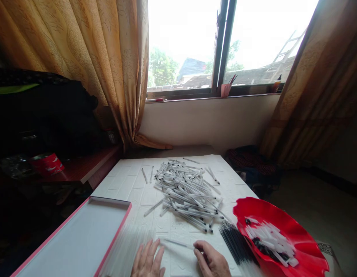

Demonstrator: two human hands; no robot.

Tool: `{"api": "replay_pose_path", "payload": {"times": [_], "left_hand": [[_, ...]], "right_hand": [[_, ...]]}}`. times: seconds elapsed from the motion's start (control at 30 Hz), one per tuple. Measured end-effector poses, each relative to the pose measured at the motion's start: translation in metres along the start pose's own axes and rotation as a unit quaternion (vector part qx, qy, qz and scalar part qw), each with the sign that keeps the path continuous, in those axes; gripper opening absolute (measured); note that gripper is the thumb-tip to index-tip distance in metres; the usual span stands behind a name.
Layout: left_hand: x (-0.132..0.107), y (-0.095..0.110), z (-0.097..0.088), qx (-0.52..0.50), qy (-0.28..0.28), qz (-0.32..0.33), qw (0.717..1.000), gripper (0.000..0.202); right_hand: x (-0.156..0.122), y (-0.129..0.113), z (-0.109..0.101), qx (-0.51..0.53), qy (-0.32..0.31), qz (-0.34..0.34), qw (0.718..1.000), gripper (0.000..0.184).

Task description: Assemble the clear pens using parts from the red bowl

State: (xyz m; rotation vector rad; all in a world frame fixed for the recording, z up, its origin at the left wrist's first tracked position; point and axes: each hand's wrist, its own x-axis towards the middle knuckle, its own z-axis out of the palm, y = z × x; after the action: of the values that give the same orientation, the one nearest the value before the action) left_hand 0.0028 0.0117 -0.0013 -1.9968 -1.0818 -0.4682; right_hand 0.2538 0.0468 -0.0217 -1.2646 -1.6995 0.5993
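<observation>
My right hand (212, 259) pinches one end of a thin clear pen (178, 243), which lies level just above or on the white table. My left hand (148, 259) is flat with its fingers stretched out, close to the pen's other end. Beside it on the left lies a bundle of clear pen barrels (123, 246), partly under or against the fingers; I cannot tell which. To the right of my right hand is a row of dark, thin pen refills (234, 240). A heap of pens (186, 188) with black ends lies farther back.
A red wavy-edged bowl (306, 240) at the right holds white caps and small black parts. At the left stands a shallow pink-edged box lid (77, 234). The white brick-patterned table (129, 173) reaches toward the window wall. A red tin (47, 164) stands on a side table.
</observation>
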Motion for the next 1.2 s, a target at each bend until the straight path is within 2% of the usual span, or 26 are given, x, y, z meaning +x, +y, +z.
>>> {"api": "replay_pose_path", "payload": {"times": [0.13, 0.23, 0.33, 0.5, 0.57, 0.77, 0.97, 1.1, 1.2], "left_hand": [[0.004, 0.026, 0.013, -0.049, -0.012, -0.059, 0.997, 0.036], [0.003, 0.037, 0.021, -0.07, -0.009, -0.088, 0.994, 0.038], [0.002, 0.034, 0.024, -0.064, -0.016, -0.087, 0.994, 0.043], [0.006, 0.018, 0.022, -0.025, -0.002, 0.004, 1.0, 0.044], [0.006, 0.016, 0.022, -0.02, 0.002, 0.02, 1.0, 0.043], [0.005, 0.023, 0.026, -0.025, -0.015, -0.041, 0.999, 0.041], [0.005, 0.021, 0.032, -0.028, 0.015, -0.012, 0.999, 0.041], [0.002, 0.029, 0.037, -0.061, 0.006, -0.079, 0.995, 0.04], [-0.001, 0.035, 0.039, -0.081, 0.005, -0.091, 0.993, 0.039]], "right_hand": [[0.0, 0.0, -0.001, 0.026, 0.014, -0.009, 1.0, 0.038], [0.002, 0.0, -0.001, 0.029, 0.012, -0.007, 0.999, 0.034], [0.003, 0.003, 0.0, 0.033, 0.009, -0.004, 0.999, 0.033], [0.005, 0.005, 0.003, 0.028, 0.001, -0.009, 1.0, 0.032], [0.005, 0.005, 0.004, 0.028, -0.001, -0.007, 1.0, 0.033], [0.006, 0.006, 0.007, 0.022, -0.001, -0.012, 1.0, 0.033], [0.01, 0.005, 0.006, 0.028, -0.009, -0.007, 1.0, 0.032], [0.013, -0.001, 0.003, 0.02, -0.005, -0.006, 1.0, 0.031], [0.015, -0.006, 0.0, 0.017, 0.004, -0.009, 1.0, 0.029]]}}
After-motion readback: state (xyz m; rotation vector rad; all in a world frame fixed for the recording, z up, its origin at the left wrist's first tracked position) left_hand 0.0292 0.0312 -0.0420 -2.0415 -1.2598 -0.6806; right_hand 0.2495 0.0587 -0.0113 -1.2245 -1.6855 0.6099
